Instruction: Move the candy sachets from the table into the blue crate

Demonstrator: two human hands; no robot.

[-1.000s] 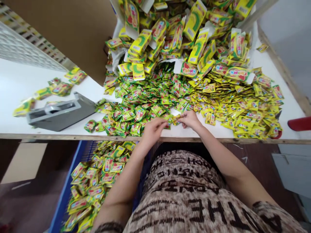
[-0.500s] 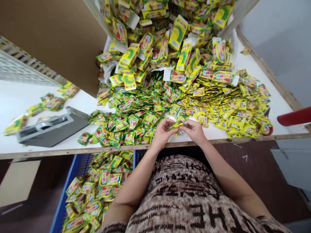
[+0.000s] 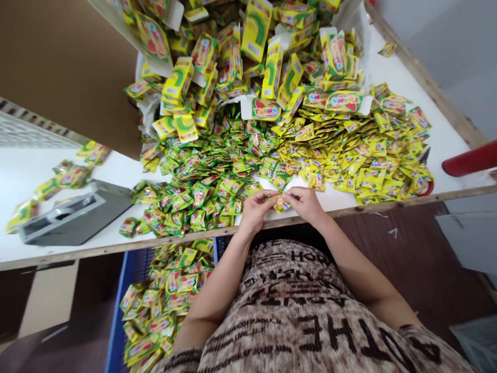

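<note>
My left hand (image 3: 254, 210) and my right hand (image 3: 306, 203) meet at the near edge of the white table (image 3: 388, 67). Both pinch a small bunch of yellow candy sachets (image 3: 281, 203) held between the fingertips. Just beyond the hands spreads a heap of green sachets (image 3: 209, 181) on the left and a heap of yellow sachets (image 3: 373, 166) on the right. Behind them lies a pile of flat yellow-green cartons (image 3: 248, 62).
A grey tape dispenser (image 3: 70, 217) sits at the table's left, with loose sachets (image 3: 66, 173) beyond it. A blue crate (image 3: 116, 311) full of filled packs stands below the table edge. A red object (image 3: 469, 158) pokes in at right. Brown cardboard (image 3: 66, 62) stands at the back left.
Both hands lifted a few sachets off the tabletop and drew them toward the table's edge, fingertips closing together. The camera tilted, so the table looks slanted.
</note>
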